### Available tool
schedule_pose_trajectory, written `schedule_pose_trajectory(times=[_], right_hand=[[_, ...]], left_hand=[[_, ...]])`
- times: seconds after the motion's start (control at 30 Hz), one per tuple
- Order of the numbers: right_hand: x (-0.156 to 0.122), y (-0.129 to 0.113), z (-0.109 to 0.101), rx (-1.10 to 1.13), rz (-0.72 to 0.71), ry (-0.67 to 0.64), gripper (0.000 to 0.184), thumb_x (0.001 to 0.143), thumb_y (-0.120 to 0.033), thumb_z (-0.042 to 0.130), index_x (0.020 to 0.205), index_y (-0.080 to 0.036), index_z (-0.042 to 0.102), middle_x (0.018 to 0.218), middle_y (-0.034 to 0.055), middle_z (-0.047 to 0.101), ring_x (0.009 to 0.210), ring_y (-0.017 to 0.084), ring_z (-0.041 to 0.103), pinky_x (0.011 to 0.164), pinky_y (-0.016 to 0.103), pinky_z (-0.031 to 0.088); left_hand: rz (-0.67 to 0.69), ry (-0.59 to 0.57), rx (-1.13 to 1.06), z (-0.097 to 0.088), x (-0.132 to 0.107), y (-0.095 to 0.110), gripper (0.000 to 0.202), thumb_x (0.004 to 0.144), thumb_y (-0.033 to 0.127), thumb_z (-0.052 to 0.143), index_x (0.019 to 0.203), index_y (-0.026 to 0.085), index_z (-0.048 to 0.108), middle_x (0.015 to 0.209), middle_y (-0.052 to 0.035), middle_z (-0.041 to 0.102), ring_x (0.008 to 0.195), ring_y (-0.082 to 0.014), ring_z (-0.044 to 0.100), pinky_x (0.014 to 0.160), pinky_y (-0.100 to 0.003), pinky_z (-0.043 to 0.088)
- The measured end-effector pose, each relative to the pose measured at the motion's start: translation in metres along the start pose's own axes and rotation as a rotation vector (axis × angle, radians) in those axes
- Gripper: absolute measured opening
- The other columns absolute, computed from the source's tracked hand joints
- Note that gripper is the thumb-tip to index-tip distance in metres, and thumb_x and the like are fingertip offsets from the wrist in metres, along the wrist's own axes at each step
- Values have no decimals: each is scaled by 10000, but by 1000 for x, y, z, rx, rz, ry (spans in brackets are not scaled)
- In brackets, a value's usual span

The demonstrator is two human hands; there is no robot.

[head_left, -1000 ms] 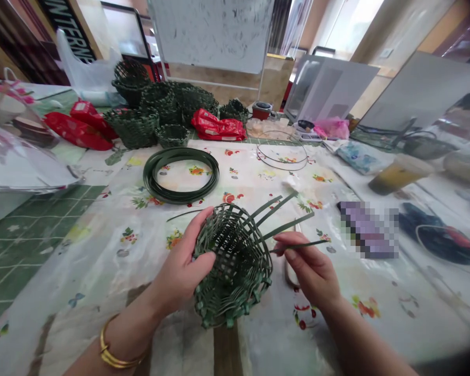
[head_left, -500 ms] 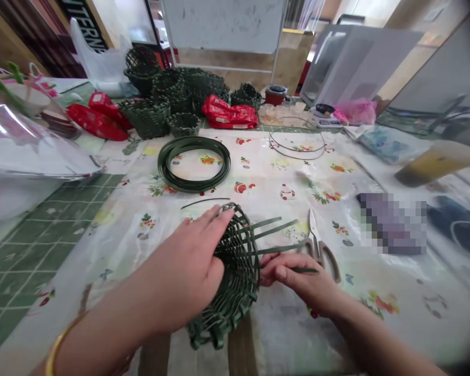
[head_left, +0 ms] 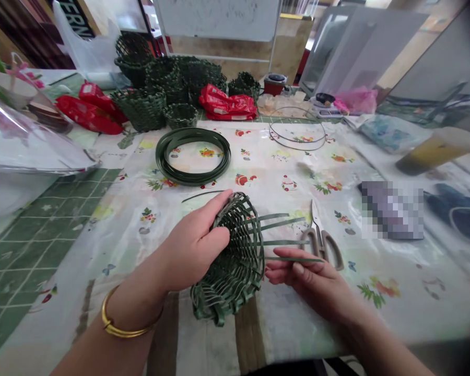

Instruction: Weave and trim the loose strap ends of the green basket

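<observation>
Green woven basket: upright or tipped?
Tipped: the basket lies sideways, loose strips pointing right; left hand grips it, right hand pinches one.

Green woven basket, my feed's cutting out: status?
Left hand grips green woven basket at rim. Right hand holds one loose green strip. Beige-handled scissors lie just beyond.

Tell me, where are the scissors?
In the head view, the scissors lie on the table right of the green woven basket, just beyond the right hand pinching a green strip.
</observation>
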State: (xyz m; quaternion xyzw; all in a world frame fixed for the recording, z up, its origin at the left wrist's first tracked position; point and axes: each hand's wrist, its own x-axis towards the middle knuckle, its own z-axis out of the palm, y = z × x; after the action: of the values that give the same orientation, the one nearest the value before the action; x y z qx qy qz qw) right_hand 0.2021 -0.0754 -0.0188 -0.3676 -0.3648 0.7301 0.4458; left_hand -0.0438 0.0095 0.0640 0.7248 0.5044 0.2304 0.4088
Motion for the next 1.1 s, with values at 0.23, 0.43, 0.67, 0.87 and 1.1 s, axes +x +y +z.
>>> schedule_pose_trajectory(times=[0.23,0.43,0.67,0.87,1.1], right_hand=[[10,7,3,0,-74,18,259,810,-425,718,1022,-281,751,825,34,765,782,171,691,785,341,529],[18,3,6,22,-47,-40,170,732,-455,773,805,-302,780,565,-27,590,548,124,526,564,283,418],[20,-19,21,-300,96,246,355,659,-496,786,585,-183,635,440,-61,410,422,70,287,422,226,188],[25,-27,37,-788,60,383,428,676,-466,692,456,-207,432,435,-66,332,448,80,263,433,234,205],[31,-27,33,-839,93,359,403,697,-436,642,483,-221,377,460,-80,293,450,75,234,425,229,206]], left_hand=[[-7,-32,-1,-4,-2,-4,625,841,253,422,1460,197,357,1476,-7,440,1362,-280,387,1149,-410,300],[28,-52,50,-2,-2,-1,638,840,240,394,1471,174,328,1502,-30,400,1376,-269,368,1155,-429,288],[55,-29,60,3,-3,1,642,826,225,403,1459,141,337,1495,-89,407,1361,-294,386,1133,-449,320],[53,-5,77,5,-4,4,646,821,220,388,1459,130,333,1484,-100,421,1342,-294,416,1119,-455,341],[50,15,86,8,-5,6,657,811,221,388,1455,101,338,1463,-124,446,1324,-296,433,1103,-456,359]])
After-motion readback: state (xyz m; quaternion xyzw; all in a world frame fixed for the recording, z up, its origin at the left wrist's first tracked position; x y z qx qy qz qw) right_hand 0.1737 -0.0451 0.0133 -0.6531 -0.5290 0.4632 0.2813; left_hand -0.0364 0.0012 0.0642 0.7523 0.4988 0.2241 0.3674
